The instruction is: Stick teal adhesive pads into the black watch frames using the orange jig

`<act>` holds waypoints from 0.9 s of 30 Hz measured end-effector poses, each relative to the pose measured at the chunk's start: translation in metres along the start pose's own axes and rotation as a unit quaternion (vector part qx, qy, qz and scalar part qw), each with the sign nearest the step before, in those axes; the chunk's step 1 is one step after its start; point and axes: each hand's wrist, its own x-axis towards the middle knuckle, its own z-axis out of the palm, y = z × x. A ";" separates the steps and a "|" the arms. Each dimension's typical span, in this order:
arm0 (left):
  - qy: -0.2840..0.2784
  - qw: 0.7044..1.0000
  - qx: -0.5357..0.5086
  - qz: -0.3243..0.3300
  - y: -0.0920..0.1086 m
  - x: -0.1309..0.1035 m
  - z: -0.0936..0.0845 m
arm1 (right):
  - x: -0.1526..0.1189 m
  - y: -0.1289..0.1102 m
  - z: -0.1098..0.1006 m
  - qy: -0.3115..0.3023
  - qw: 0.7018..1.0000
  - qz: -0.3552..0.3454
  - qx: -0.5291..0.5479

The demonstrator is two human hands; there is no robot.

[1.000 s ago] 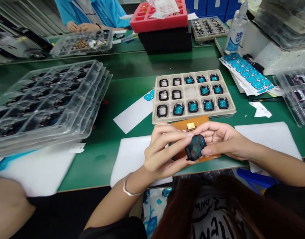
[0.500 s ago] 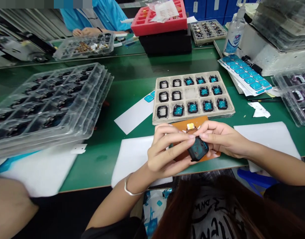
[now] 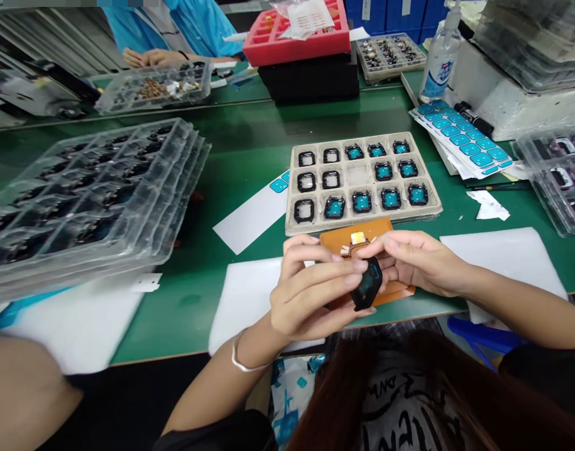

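A black smartwatch case (image 3: 368, 285) with a dark glossy face is tilted up between my hands. My left hand (image 3: 310, 285) closes on its left side, fingers along the upper edge and thumb below. Around its upper right edge curl the fingers of my right hand (image 3: 412, 260); some of them are hidden behind the case. Under both hands lies an orange mat (image 3: 334, 237) with a small yellow-and-white piece (image 3: 357, 238) on it. Just beyond is a beige tray (image 3: 357, 219) of black watch frames, several with blue film inside, and one compartment holds no frame.
Stacked clear trays (image 3: 90, 194) of dark parts stand at left. Blue sticker sheets (image 3: 466, 141), a pump bottle (image 3: 440, 62) and another clear tray (image 3: 562, 175) are at right. White foam sheets (image 3: 243, 300) flank the mat. A co-worker's hands (image 3: 149, 57) are across the bench.
The watch case has turned in my hands, so its face is now seen more edge-on. My left hand has shifted slightly left, and more of the orange mat shows.
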 end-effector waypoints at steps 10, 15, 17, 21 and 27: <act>-0.024 1.000 0.011 0.006 0.002 -0.002 -0.010 | -0.003 0.003 -0.014 -0.074 0.994 -0.021 -0.084; -0.027 0.999 0.014 0.014 0.002 0.000 -0.010 | -0.004 0.003 -0.015 -0.079 0.994 -0.023 -0.073; -0.021 0.999 0.024 0.024 0.001 0.000 -0.010 | -0.005 0.002 -0.013 -0.077 0.994 -0.030 -0.066; -0.005 0.996 0.072 0.051 -0.002 -0.004 -0.011 | -0.006 -0.001 -0.008 -0.054 0.995 -0.054 -0.069; 0.011 0.993 0.091 0.071 -0.003 -0.004 -0.013 | -0.007 -0.001 -0.007 -0.035 0.995 -0.057 -0.079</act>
